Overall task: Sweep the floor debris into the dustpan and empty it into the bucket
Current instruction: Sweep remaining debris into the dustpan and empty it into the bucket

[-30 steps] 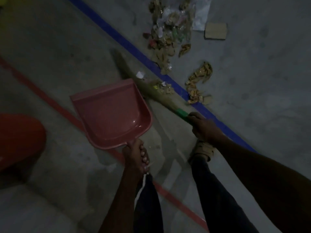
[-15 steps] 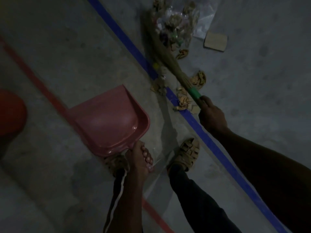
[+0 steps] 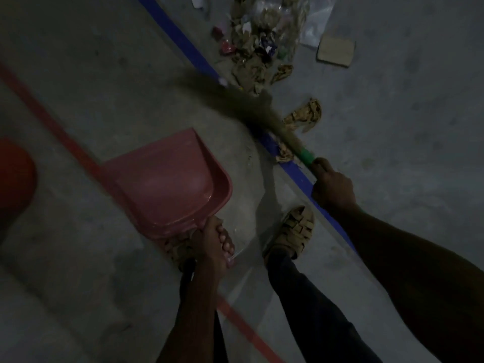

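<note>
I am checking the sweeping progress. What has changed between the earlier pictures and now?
The broom swung out over the debris pile, then back toward the dustpan, its bristles blurred. The right hand keeps its grip on the broom, the left hand on the dustpan handle. The dustpan holds no visible debris.

— How many things are down there, counted by kind?

— One pink dustpan (image 3: 167,179), one broom (image 3: 251,111), and one red bucket (image 3: 14,179), only partly in view at the left edge.

— Hands?

— Two: the left hand (image 3: 212,242) and the right hand (image 3: 331,187). Two sandals as well, the right sandal (image 3: 293,231) and the left sandal (image 3: 176,248), the second mostly hidden.

— Floor lines?

— Two: one blue line (image 3: 188,48) and one red line (image 3: 60,134).

— And the rubbish?

— One large heap of scraps (image 3: 262,43), one flat piece of cardboard (image 3: 336,49), and two crumpled brown scraps lying apart from the heap, the larger scrap (image 3: 305,115) and the smaller scrap (image 3: 284,154). The pieces inside the heap are too jumbled to count.
</note>
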Demonstrator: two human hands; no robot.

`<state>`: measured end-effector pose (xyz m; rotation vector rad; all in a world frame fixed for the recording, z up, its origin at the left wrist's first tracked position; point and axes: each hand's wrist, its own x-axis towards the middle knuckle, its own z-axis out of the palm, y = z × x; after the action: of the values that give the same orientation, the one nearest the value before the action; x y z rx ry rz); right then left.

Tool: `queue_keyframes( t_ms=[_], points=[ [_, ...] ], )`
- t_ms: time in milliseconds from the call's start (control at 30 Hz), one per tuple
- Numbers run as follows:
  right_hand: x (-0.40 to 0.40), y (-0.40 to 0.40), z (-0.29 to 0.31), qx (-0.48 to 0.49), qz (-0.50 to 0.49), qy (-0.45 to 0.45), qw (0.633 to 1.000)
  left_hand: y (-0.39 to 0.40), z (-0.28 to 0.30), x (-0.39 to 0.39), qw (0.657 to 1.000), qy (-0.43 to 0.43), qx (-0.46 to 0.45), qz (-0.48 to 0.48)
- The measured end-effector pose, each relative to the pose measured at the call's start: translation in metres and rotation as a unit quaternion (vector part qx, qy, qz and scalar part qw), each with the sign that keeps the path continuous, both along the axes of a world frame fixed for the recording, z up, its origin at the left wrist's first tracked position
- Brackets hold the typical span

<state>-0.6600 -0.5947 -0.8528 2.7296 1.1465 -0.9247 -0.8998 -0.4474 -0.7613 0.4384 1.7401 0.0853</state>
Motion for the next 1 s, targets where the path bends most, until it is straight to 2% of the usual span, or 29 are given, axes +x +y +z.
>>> queue_keyframes(
  t_ms=[100,267,367,567,667,833,933,1000],
  points=[
    [0.007,0.022,0.002,0.022,-0.052,-0.060,0.997,0.007,0.003,-0.002,0.999,-0.001,0.003,-0.035],
    [0.015,0.044,0.024,0.055,-0.069,-0.106,0.990,0.019,0.015,0.005,0.997,0.002,-0.011,-0.081],
    [0.007,0.043,0.038,0.091,-0.105,-0.145,0.980,0.024,0.020,0.010,0.996,-0.005,0.011,-0.090],
    [-0.012,0.027,0.055,0.119,-0.208,-0.169,0.956,0.040,0.029,0.011,0.988,-0.025,0.022,-0.151],
    [-0.028,0.011,0.067,0.082,-0.274,-0.168,0.943,0.053,0.038,0.000,0.980,-0.043,0.023,-0.195],
    [-0.076,-0.012,0.090,-0.040,-0.435,-0.136,0.889,0.104,0.049,-0.033,0.950,-0.065,0.053,-0.300],
    [-0.120,-0.017,0.095,-0.119,-0.476,-0.091,0.867,0.144,0.057,-0.048,0.924,-0.050,0.060,-0.374],
    [-0.147,-0.009,0.092,-0.133,-0.486,-0.058,0.862,0.166,0.062,-0.051,0.910,-0.053,0.075,-0.405]
  ],
)
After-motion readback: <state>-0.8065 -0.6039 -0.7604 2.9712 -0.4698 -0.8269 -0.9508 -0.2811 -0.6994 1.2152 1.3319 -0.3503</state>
